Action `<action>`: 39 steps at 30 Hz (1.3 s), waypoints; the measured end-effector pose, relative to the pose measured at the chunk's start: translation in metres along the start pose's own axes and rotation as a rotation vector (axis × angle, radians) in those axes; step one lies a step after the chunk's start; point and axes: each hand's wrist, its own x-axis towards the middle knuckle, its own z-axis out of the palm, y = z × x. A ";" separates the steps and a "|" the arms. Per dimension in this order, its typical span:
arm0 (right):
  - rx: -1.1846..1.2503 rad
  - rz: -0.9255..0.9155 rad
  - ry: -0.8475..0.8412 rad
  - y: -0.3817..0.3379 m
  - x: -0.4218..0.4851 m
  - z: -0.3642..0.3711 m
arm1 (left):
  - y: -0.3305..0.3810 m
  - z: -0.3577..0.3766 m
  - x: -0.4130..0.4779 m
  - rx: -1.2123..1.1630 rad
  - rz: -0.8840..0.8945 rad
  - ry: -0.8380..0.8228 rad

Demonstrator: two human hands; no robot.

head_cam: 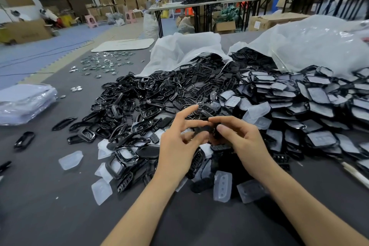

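Small black plastic part (207,131), glossy (shape mostly hidden), pinched between both hands, above the black heap

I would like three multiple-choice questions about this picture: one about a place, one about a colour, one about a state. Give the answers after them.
1. Where do the small silver pieces lie on the table?
A. far left, beyond the black pile
B. at the near edge
C. on the floor

2. What colour is the small part pinched between the left hand and the right hand?
A. red
B. black
C. yellow

3. The big clear bag on the right is:
A. tied shut
B. folded flat
C. open, with parts spilling out

Answers: 1 A, they glint at the far left; 2 B, it is dark like the pile; 3 C, its mouth gapes over the parts.
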 end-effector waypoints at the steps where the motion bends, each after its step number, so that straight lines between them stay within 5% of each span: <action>1: 0.045 0.027 0.002 0.000 0.000 0.000 | 0.000 0.000 0.000 0.026 0.007 0.010; 10: 0.293 0.175 -0.020 -0.006 0.004 -0.002 | 0.004 -0.001 0.000 0.058 0.064 0.124; 22: 0.366 0.199 -0.005 -0.005 0.003 -0.006 | -0.001 0.003 -0.004 0.329 0.285 0.072; 34: 0.345 0.149 0.120 -0.018 0.011 -0.020 | -0.004 0.003 -0.003 0.129 0.104 0.049; 39: 0.256 0.155 0.060 -0.024 0.010 -0.026 | -0.005 0.006 -0.005 0.061 -0.002 -0.093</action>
